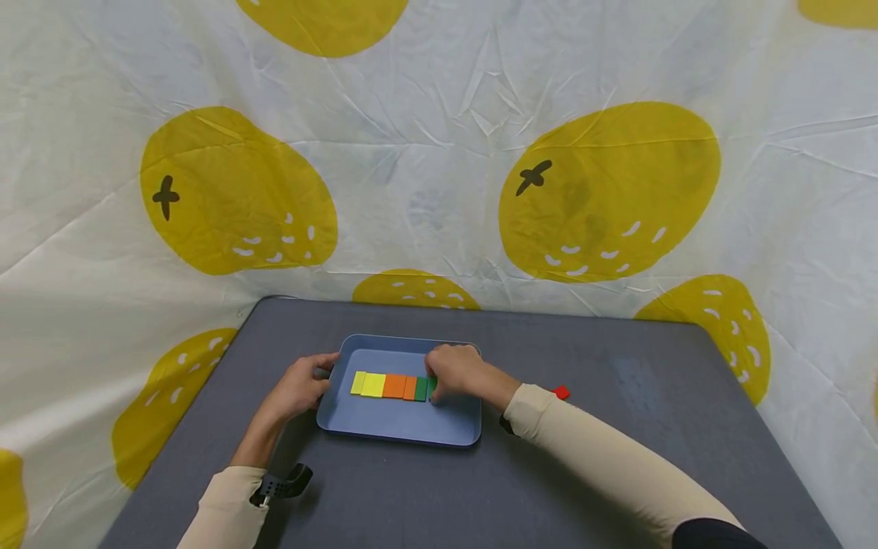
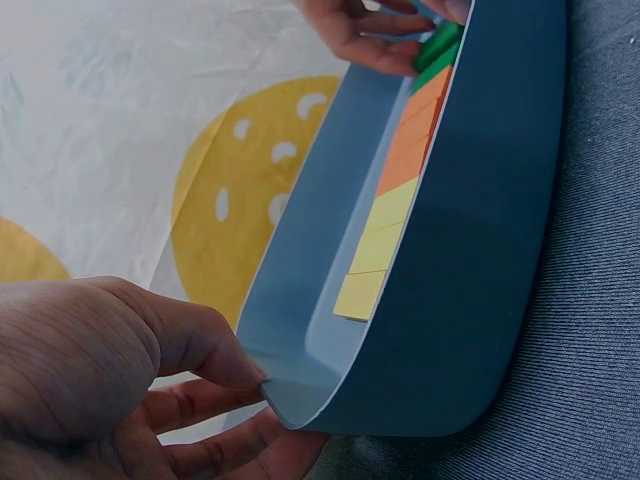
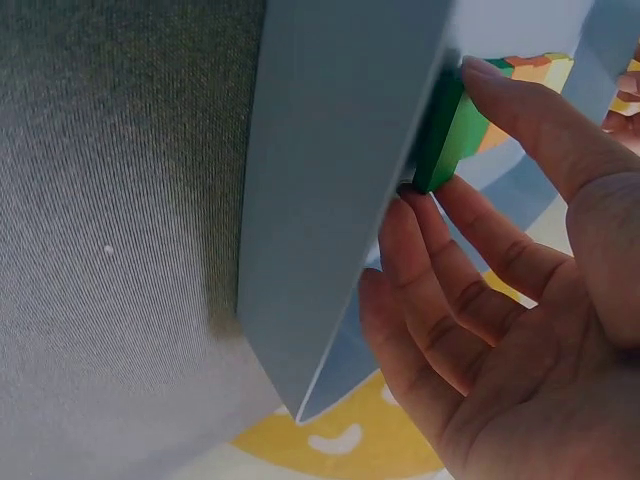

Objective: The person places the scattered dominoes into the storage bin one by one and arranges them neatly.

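Note:
A blue tray [image 1: 398, 431] lies on the table, with a row of flat tiles along its middle: yellow tiles [image 1: 373, 384] at the left, orange tiles [image 1: 394, 386] beside them, then a green tile [image 1: 421, 389]. At the row's right end my right hand [image 1: 453, 370] pinches another green tile [image 3: 440, 150] between thumb and fingers, tilted up in the right wrist view. My left hand [image 1: 302, 389] holds the tray's left end; in the left wrist view its thumb [image 2: 215, 350] presses the rim and the other fingers lie outside the wall.
A red piece [image 1: 562, 392] lies on the dark grey table [image 1: 617, 442] right of the tray, partly hidden by the right sleeve [image 1: 590, 442]. Behind the table hangs a white cloth [image 1: 425, 206] with large yellow fruit shapes. A black band [image 1: 284, 484] sits at the left wrist.

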`<state>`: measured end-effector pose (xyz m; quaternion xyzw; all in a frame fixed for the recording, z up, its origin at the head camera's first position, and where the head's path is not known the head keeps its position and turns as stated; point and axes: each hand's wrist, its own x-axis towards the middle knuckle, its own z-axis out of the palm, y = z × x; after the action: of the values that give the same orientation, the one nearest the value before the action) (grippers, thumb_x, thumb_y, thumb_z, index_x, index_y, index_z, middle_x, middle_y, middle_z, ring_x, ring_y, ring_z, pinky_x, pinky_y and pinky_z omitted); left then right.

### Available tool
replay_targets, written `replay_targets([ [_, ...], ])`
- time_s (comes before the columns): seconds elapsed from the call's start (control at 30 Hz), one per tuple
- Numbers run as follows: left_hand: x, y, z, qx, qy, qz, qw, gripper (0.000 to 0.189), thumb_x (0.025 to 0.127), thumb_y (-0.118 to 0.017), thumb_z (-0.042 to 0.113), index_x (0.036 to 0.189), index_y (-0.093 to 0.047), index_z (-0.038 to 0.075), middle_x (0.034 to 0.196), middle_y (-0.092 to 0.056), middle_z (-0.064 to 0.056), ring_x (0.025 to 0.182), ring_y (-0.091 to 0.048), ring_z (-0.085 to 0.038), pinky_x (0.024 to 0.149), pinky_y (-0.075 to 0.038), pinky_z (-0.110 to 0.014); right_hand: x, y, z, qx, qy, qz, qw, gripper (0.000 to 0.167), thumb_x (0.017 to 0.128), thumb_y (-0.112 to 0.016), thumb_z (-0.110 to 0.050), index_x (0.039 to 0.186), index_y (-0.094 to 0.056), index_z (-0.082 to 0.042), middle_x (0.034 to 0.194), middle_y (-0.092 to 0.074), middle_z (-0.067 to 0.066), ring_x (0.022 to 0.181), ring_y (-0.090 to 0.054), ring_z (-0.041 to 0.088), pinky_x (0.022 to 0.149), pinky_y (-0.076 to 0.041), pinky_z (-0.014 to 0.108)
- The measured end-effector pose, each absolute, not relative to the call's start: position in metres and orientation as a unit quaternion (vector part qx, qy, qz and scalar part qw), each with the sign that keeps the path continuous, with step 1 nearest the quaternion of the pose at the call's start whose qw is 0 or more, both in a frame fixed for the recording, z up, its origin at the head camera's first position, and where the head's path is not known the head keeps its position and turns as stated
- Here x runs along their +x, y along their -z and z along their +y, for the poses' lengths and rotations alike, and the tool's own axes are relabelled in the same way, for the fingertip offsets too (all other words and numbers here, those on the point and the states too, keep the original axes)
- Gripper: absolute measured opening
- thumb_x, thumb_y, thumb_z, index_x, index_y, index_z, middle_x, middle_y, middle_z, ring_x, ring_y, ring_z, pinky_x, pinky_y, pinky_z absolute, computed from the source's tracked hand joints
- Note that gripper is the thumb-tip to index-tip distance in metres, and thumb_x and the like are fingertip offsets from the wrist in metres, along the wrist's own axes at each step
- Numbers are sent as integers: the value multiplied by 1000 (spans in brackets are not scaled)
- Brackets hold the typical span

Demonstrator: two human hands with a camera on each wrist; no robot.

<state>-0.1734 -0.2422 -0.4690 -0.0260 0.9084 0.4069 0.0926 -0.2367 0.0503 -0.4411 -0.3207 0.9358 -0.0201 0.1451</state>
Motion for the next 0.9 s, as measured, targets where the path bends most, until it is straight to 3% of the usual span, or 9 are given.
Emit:
replay_targets([
  [0.2,-174,468,-241,-23,-408,908,92,60,93,-53,-7,152,-45,0,136,-56,-28,93,-65,-29,61,-57,-37,-236,446,49,-320,27,937,135,35,74,-91,-38,97,-76,-16,88,-61,-4,75,-54,12,62,-49,34],
  [0.7,-175,465,-242,-20,-408,908,93,60,93,-52,-6,152,-45,1,135,-56,-27,89,-65,-27,61,-55,-35,-237,448,48,-320,34,938,131,34,76,-89,-40,96,-75,-16,89,-60,-4,73,-54,12,60,-47,32],
  [0.9,-174,468,-244,-16,-409,907,93,59,93,-53,-6,152,-46,1,134,-57,-27,84,-64,-27,58,-53,-35,-233,446,52,-321,48,936,134,43,74,-89,-44,102,-74,-16,93,-60,-3,78,-55,14,64,-48,35],
])
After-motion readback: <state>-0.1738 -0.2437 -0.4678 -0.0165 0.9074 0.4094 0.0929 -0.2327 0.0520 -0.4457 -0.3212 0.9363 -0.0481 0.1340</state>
